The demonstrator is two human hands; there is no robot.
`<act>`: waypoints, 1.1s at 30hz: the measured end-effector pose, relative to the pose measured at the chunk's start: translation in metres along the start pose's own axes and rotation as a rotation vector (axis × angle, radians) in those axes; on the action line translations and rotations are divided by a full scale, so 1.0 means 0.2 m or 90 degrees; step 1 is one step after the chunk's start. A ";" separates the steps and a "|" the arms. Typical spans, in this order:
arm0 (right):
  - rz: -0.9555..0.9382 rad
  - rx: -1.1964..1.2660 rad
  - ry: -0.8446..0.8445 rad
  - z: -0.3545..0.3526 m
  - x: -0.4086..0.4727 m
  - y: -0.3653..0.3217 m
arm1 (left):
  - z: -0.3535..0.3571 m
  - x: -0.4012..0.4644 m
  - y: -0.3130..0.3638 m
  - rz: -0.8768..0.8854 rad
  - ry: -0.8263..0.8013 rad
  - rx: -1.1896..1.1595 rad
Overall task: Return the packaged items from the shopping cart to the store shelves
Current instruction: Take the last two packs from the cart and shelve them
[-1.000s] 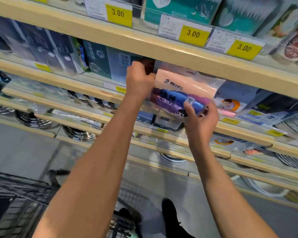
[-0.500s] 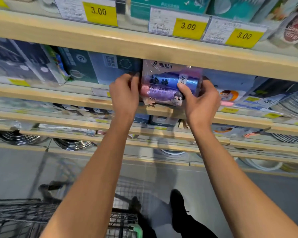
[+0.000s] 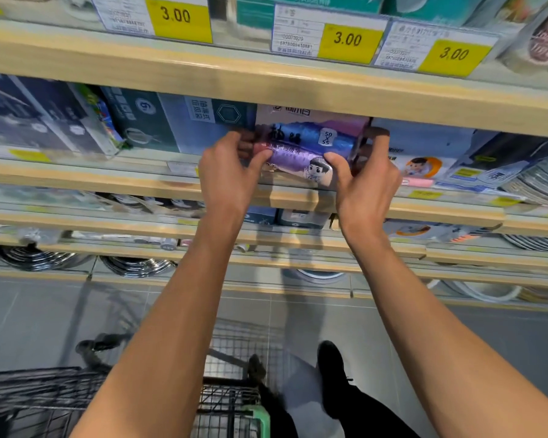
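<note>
The wooden shelf edge (image 3: 298,86) above the grip hides the top of the clear purple-and-blue roll packet (image 3: 304,143). The black wire shopping cart (image 3: 228,403) below is cut off by the bottom edge.

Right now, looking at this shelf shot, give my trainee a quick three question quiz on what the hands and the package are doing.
1. True or false: both the left hand and the right hand grip the purple package.
2. Multiple choice: the package sits (A) in the shopping cart, (B) on the shelf under the yellow price tags, (C) on the floor.
3. Fill in: each readable yellow tag shows the price ____.

Key: 1 true; 2 B; 3 3.00
</note>
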State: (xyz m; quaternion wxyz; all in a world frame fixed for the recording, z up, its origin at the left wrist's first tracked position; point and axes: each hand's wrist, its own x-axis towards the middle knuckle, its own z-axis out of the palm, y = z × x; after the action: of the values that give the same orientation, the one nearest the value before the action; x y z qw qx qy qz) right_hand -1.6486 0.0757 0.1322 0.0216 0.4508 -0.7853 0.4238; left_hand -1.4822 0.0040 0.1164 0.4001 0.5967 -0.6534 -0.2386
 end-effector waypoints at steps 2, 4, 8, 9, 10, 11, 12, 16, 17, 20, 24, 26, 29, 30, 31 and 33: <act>-0.026 -0.019 0.005 0.01 0.01 0.00 | 0.00 -0.02 0.02 0.019 0.010 0.023; -0.046 -0.049 0.001 0.00 0.06 -0.01 | -0.01 -0.03 0.03 0.015 0.014 0.026; -0.060 -0.050 -0.021 -0.01 0.08 0.00 | 0.02 -0.02 0.04 -0.004 0.003 0.060; -0.071 -0.034 -0.016 -0.01 0.07 0.01 | 0.03 -0.02 0.05 -0.008 -0.002 0.071; -0.082 -0.019 -0.017 -0.02 0.05 0.01 | 0.04 -0.03 0.06 -0.013 -0.006 0.084; -0.086 -0.006 -0.026 -0.02 0.03 0.01 | 0.05 -0.03 0.07 -0.018 -0.006 0.093; -0.078 0.008 -0.043 -0.02 0.00 0.02 | 0.05 -0.03 0.08 -0.022 -0.008 0.099; -0.014 0.028 -0.090 -0.03 -0.03 0.03 | 0.04 -0.04 0.08 -0.059 -0.029 0.070; -0.004 0.009 -0.099 -0.03 -0.01 0.01 | 0.04 -0.04 0.08 -0.064 -0.031 0.050; -0.004 -0.083 -0.137 -0.03 0.06 -0.01 | 0.03 -0.02 0.08 -0.066 -0.034 0.023; -0.018 -0.161 -0.176 -0.04 0.09 0.00 | 0.05 0.02 0.07 -0.076 -0.017 0.029; -0.033 -0.193 -0.176 -0.03 0.10 0.00 | 0.06 0.03 0.06 -0.077 -0.001 0.054; -0.054 -0.232 -0.172 -0.01 0.11 0.00 | 0.06 0.04 0.06 -0.064 0.014 0.073; -0.056 -0.228 -0.172 0.00 0.10 0.01 | 0.06 0.05 0.05 -0.061 0.015 0.082; -0.055 -0.208 -0.165 0.01 0.09 0.02 | 0.06 0.05 0.05 -0.060 0.010 0.097; -0.055 -0.122 -0.127 0.05 0.02 0.07 | 0.04 0.05 0.03 -0.054 -0.006 0.123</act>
State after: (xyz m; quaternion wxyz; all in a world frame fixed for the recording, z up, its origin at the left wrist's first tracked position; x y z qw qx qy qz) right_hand -1.6582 0.0693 0.1196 0.0049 0.5201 -0.8002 0.2986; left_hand -1.4922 -0.0058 0.1196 0.3269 0.6585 -0.6496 -0.1938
